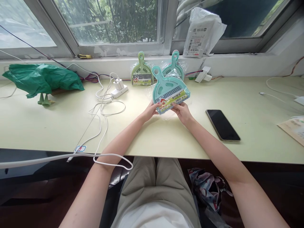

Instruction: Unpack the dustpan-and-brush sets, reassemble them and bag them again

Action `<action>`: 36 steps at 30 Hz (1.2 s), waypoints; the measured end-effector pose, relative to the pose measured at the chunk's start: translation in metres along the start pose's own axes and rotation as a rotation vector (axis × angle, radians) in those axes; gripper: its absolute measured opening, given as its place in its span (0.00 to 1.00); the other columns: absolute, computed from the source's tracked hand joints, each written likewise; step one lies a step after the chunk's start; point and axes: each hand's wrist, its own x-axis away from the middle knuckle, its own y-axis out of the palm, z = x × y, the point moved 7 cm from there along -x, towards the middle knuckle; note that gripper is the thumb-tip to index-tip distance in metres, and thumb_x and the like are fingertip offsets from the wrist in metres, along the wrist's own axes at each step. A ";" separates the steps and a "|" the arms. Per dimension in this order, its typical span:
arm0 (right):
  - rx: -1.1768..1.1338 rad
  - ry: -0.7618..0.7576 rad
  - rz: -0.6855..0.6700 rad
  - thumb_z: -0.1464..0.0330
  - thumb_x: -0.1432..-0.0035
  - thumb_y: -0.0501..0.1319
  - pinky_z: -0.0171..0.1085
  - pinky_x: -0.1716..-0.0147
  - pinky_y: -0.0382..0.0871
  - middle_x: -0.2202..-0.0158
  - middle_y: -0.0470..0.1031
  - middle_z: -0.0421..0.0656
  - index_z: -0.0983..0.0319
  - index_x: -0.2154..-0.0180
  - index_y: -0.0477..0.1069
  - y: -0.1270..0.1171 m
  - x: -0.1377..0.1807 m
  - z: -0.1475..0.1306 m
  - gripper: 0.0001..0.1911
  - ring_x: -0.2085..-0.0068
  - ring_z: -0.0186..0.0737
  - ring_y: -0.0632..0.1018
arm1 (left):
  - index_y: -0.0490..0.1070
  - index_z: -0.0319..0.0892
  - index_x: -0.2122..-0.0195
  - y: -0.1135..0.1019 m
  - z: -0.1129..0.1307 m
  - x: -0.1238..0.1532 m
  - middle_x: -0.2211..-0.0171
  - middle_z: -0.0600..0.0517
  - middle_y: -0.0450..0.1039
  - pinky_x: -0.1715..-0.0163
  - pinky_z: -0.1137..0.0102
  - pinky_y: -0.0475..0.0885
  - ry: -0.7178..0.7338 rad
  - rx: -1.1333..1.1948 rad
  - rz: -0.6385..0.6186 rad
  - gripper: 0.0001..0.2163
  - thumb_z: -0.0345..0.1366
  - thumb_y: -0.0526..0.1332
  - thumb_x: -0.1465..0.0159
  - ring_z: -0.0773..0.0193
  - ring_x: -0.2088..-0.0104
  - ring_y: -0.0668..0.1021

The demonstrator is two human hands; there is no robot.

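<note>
The grip of the left hand pinches the lower left corner of a wrapped turquoise dustpan, thumb to the front, while the right hand pinches its bottom edge, thumb over the printed label. Held at the middle of a pale yellow surface, the dustpan tilts, its looped handle toward the upper left; whether its lower edge touches the surface cannot be told. Clear wrapping shows around it, and dark bristles line up above the label.

Behind it, a green dustpan stands upright near the wall, also wrapped, and beside it another turquoise dustpan is partly hidden by the one in hand. A black phone lies face up to the right of the right hand. To the left, a white power strip carries a plugged-in charger, with white cables looping across the surface and over its front edge, past the left forearm. Farther left lies a green plastic bag. Along the windowsill, a yellow cutter lies near a corner of the frame, and a white plastic package stands to the right.
</note>
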 end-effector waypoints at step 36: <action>-0.010 0.041 0.026 0.63 0.49 0.70 0.45 0.49 0.77 0.60 0.82 0.44 0.61 0.64 0.75 -0.004 -0.005 0.005 0.12 0.58 0.43 0.83 | 0.58 0.44 0.43 0.002 0.002 0.002 0.50 0.44 0.76 0.57 0.56 0.76 -0.025 -0.021 -0.091 0.29 0.38 0.64 0.46 0.55 0.63 0.83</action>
